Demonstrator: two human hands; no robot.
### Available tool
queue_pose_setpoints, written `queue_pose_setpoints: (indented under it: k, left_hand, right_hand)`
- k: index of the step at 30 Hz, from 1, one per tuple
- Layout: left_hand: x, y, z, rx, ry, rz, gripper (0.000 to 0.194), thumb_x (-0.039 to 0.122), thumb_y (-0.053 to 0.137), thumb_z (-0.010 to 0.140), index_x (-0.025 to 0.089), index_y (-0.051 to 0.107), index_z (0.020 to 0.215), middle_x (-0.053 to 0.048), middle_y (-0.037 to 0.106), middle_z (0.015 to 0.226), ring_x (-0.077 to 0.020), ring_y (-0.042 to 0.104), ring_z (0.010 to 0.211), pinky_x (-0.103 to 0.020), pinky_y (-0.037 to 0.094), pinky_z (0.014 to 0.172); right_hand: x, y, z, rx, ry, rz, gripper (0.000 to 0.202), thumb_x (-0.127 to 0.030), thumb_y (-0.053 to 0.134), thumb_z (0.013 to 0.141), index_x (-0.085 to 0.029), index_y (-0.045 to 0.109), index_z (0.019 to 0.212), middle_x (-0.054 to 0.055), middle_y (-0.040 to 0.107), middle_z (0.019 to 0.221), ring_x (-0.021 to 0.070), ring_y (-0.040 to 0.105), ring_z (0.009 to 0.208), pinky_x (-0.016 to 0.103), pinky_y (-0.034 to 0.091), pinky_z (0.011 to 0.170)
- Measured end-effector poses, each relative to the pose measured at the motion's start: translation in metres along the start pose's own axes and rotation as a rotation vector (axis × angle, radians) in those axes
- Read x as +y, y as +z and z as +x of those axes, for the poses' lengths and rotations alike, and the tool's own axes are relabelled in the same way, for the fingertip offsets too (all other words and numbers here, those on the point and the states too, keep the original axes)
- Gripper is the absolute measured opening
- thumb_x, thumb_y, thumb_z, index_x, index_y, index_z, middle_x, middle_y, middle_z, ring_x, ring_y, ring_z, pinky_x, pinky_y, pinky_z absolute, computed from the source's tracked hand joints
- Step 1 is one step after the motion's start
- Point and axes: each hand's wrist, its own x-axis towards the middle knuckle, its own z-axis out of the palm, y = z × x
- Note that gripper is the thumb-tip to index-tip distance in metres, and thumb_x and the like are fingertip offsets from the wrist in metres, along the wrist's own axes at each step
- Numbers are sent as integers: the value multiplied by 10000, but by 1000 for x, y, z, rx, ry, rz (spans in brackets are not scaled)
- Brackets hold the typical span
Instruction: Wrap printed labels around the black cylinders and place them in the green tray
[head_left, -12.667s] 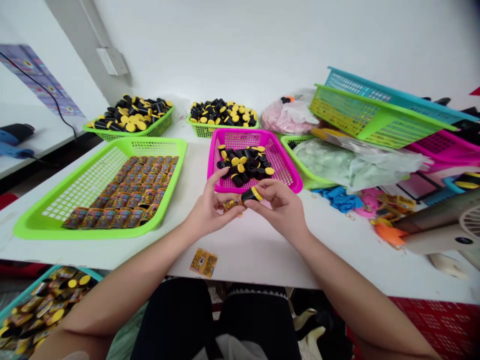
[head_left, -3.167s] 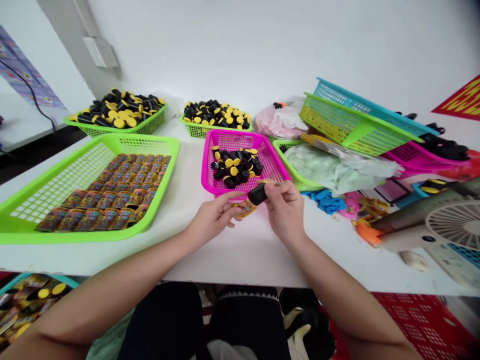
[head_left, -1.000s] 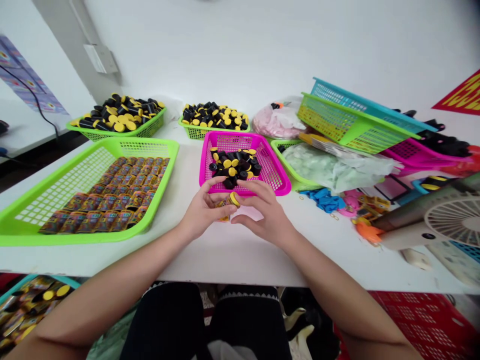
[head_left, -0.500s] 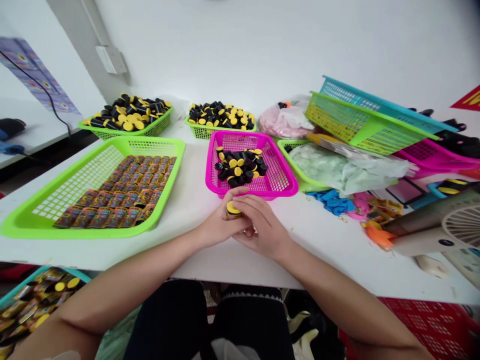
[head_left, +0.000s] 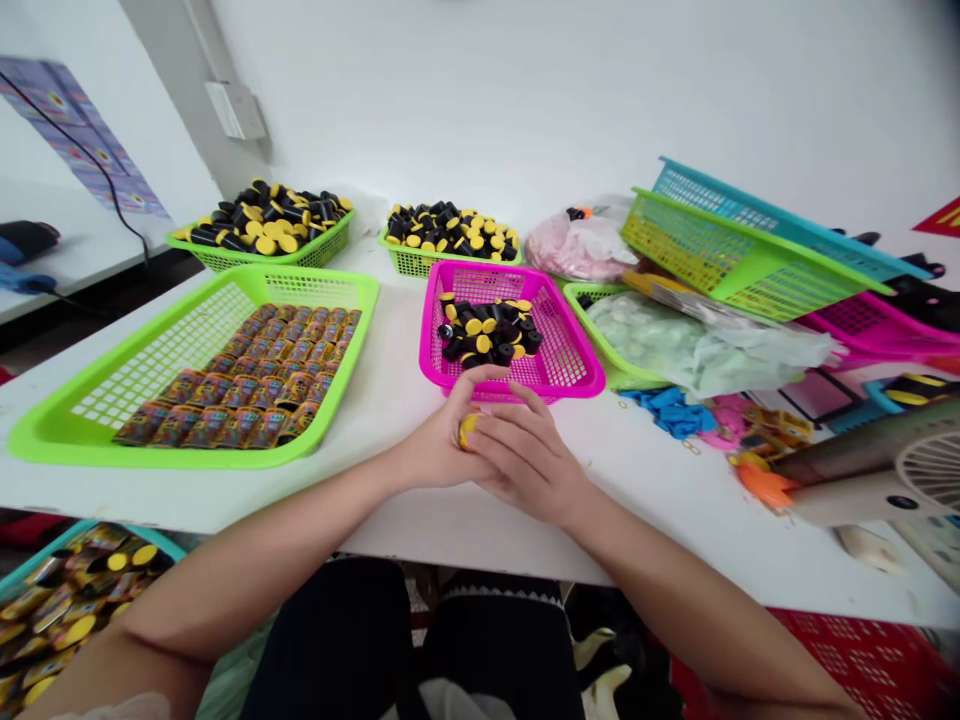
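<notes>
Both hands close around a small cylinder with a yellow end (head_left: pixel 468 431), above the front of the table; most of it is hidden by fingers. My left hand (head_left: pixel 439 446) wraps it from the left, with the index finger raised over the top. From the right, my right hand (head_left: pixel 531 458) bends its fingers over the same cylinder. Just beyond them stands a pink basket (head_left: pixel 589 386) holding loose black cylinders with yellow ends (head_left: pixel 487 330). On the left, rows of cylinders in printed colourful wrappers (head_left: pixel 244 392) lie in a large green basket (head_left: pixel 187 456).
Two green baskets (head_left: pixel 300 258) heaped with black-and-yellow cylinders stand along the wall. At right are stacked baskets (head_left: pixel 750 270), plastic bags (head_left: pixel 660 335), blue scraps (head_left: pixel 671 410) and a fan (head_left: pixel 930 460). Below the table at left sits a basket of wrapped cylinders (head_left: pixel 75 610).
The cylinder has tilted and turned in my hands, so less of its yellow end shows. My right fingers have shifted over it, and the camera view has moved slightly.
</notes>
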Motion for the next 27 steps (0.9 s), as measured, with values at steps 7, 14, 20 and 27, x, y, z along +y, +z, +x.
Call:
queue_pose_setpoints:
  k: [7, 14, 20, 27]
  left_hand:
    - [-2, -4, -5, -156, 102, 110, 873, 87, 751, 660, 329, 309, 1373, -68, 483, 1370, -252, 525, 1289, -349, 537, 1002]
    - [26, -4, -5, 71, 185, 383, 694, 259, 790, 729, 232, 398, 1301, -65, 632, 1083, -177, 668, 947, -289, 569, 809]
    - [98, -24, -53, 345, 93, 947, 201, 333, 682, 848, 227, 678, 1019, -10, 734, 977, -140, 682, 837, -245, 545, 784]
    - [166, -152, -94, 652, -419, 1303, 312, 505, 682, 739, 251, 749, 907, -10, 762, 983, -223, 707, 851, -310, 549, 789]
  right_hand:
    - [-1, -9, -6, -79, -35, 135, 364, -179, 546, 926, -173, 550, 1290, 63, 705, 1125, 227, 577, 1230, 436, 388, 1182]
    - [5, -4, 1, 25, 20, 7, 403, -183, 650, 871, -203, 559, 1263, 73, 706, 1112, 238, 588, 1181, 516, 452, 1070]
    - [30, -16, 17, 3, 225, 130, 304, -364, 630, 891, -259, 601, 1175, 77, 704, 1128, 254, 640, 1106, 463, 515, 977]
    - [106, 12, 58, -778, 716, 130, 233, -333, 586, 878, -220, 685, 1056, 51, 724, 1051, 184, 679, 891, 286, 517, 813]
